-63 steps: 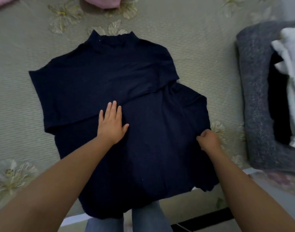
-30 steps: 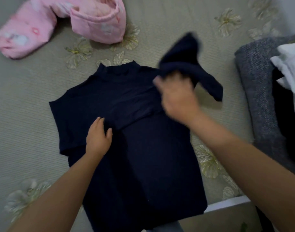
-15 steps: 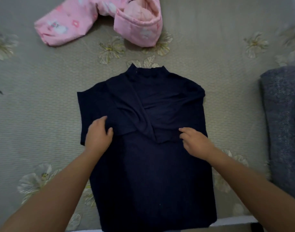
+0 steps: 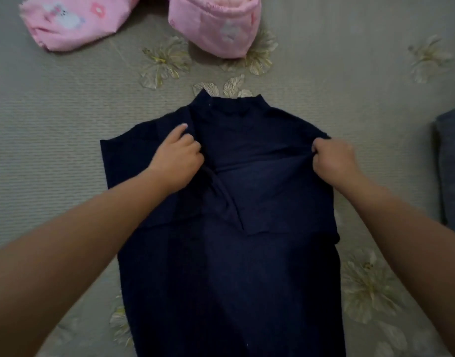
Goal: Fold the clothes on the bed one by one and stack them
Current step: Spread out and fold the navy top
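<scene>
Navy shirt [image 4: 231, 253] flat mid-bed [image 4: 53, 140], collar toward far edge, long axis running away from body. Left hand [image 4: 177, 161] pinching left shoulder fold, right hand [image 4: 334, 161] pinching right shoulder; equally near.

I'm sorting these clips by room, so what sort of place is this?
Most likely a bedroom: clothes lie on a bed cover with a woven texture and printed flowers. A navy top is spread out for folding, a pink garment lies beyond it, and grey fabric sits at the right edge.

shirt [image 4: 229, 266] on bed [image 4: 53, 124], padded garment [image 4: 213, 24] behind, perhaps blanket [image 4: 453, 163] right
</scene>
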The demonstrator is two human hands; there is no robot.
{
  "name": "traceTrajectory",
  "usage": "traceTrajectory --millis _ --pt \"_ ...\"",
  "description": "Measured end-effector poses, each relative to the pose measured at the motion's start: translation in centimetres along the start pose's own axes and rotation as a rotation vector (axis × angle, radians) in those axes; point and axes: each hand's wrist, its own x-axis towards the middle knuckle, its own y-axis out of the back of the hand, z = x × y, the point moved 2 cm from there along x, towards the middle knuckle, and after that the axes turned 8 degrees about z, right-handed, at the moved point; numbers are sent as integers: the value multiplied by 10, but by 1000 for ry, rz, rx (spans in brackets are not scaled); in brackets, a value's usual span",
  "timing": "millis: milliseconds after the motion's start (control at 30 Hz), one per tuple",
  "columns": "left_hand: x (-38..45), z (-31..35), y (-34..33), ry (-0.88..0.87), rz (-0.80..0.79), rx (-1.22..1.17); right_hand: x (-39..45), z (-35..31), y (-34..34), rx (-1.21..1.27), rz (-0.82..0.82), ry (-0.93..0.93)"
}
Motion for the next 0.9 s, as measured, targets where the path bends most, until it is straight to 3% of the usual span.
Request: traceTrajectory --millis 33,167,300,367,500,567,633,733,767,900 --pt "-11 -7 0 0 73 2 5 4 0 49 -27 -36" --pt "-57 -11 -11 87 -1 -133 15 14 -4 160 -173 -139" --pt "-36 -9 -19 211 196 -280 16 14 -2 248 -212 -135" --pt "-3 -6 -15 230 79 -298 16 18 1 304 -196 -150" --pt "46 1 -14 174 -420 -130 20 28 4 364 -107 -135" --pt "51 0 -12 79 -476 -19 24 28 4 385 -87 -159" --pt "45 -8 -8 38 -429 35 29 32 -1 387 -78 -189" --pt "24 -27 6 -43 -48 46 36 41 -6 216 -30 -262" --pt "12 -31 8 -67 -7 32 37 43 -7 149 -8 -289" --pt "-52 -15 -2 -199 -174 13 29 32 -13 1 -13 -300"
